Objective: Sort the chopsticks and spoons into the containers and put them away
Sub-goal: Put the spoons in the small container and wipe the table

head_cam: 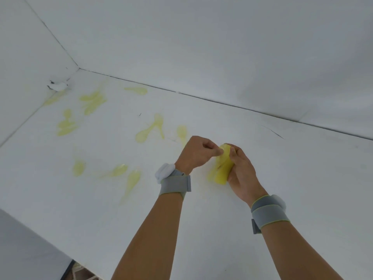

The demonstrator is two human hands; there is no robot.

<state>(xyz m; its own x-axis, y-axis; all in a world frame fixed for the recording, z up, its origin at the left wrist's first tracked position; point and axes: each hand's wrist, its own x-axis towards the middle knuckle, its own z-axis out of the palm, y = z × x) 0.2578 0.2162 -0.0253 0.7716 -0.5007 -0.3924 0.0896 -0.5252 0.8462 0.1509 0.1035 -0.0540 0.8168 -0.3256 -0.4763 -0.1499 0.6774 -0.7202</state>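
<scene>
White tabletop (262, 158), translucent yellow spoons (223, 164)

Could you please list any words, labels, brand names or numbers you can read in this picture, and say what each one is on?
None: no readable text appears anywhere.
The translucent yellow plastic spoons stacked in the right hand, pinched at the top by the left hand, carry no visible print.
The grey fabric wristbands and the white table surface show no lettering either.

White table (282, 158), walled at far and left edges. Pale yellow translucent spoons (149, 129) scattered flat across left half and centre, several overlapping near far-left corner; outlines blurred. White crumpled scrap (58, 85) in far-left corner.
</scene>
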